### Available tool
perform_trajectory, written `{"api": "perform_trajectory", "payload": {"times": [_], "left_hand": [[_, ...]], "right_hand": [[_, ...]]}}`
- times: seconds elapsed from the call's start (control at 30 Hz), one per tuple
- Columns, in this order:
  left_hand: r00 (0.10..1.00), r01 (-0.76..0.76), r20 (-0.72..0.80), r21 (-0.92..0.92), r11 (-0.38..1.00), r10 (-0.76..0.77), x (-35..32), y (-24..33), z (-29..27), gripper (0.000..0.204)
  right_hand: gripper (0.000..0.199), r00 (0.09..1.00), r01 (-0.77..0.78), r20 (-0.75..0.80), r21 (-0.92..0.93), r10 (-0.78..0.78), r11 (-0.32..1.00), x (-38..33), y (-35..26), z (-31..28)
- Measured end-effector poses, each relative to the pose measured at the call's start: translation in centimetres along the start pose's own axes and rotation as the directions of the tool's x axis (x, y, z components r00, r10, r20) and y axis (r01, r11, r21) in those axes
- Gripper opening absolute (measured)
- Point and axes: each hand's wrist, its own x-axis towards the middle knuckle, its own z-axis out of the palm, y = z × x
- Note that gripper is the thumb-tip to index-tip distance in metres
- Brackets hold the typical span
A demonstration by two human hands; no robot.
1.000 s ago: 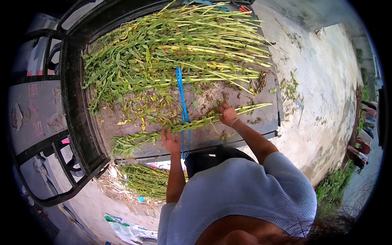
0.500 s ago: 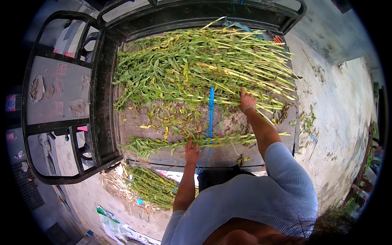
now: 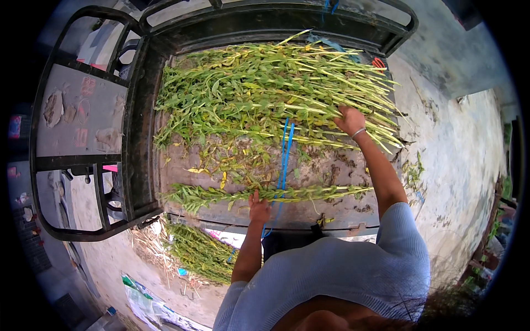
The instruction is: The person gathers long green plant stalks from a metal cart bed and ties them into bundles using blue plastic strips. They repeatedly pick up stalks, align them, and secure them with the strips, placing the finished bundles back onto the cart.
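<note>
A person in a ribbed blue top (image 3: 331, 270) leans over a dark metal cargo bed (image 3: 350, 217), left hand (image 3: 259, 208) against a thin row of leafy stalks (image 3: 221, 195) near its front edge, apparently steadying it across a blue cord (image 3: 286, 146). Farther back, the right hand (image 3: 351, 121) meets the stems of a larger leafy pile (image 3: 243, 88), whose bare ends all point right, seemingly within easier grasp; hidden fingertips make it impossible to tell whether either hand has closed.

On the cart bed (image 3: 345, 209), stalks (image 3: 248, 94) lie toward twelve o'clock, a bundle (image 3: 303, 193) toward six; a pile (image 3: 201, 254) on the ground (image 3: 149, 281) at seven.
</note>
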Motion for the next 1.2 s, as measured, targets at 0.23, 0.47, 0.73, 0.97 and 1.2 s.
{"api": "perform_trajectory", "payload": {"times": [0.23,0.47,0.73,0.97,1.2], "left_hand": [[0.984,-0.089,-0.170,-0.248,0.965,0.047,0.3,-2.4,1.3,0.046],[0.897,-0.167,-0.433,-0.512,0.843,-0.085,0.1,0.6,-3.4,0.043],[0.995,-0.058,-0.074,-0.973,-0.223,0.065,1.0,9.5,-14.3,0.067],[0.927,-0.071,-0.307,-0.709,-0.702,0.215,0.0,20.2,-25.3,0.101],[0.971,-0.124,-0.231,-0.726,-0.676,0.070,-3.0,23.7,-27.6,0.080]], "right_hand": [[0.025,0.893,0.193,-0.409,-0.029,-0.188,0.981,-5.5,-4.1,-9.7],[0.025,0.810,0.149,-0.521,-0.261,-0.270,0.954,-7.2,-4.5,-17.1],[0.023,0.758,0.181,-0.589,-0.223,-0.281,0.958,-14.1,-3.4,-21.6],[0.015,0.705,0.216,-0.642,-0.208,-0.300,0.954,-21.6,-2.4,-22.2],[0.019,0.636,0.222,-0.707,-0.214,-0.308,0.951,-27.9,-0.4,-19.2]]}}
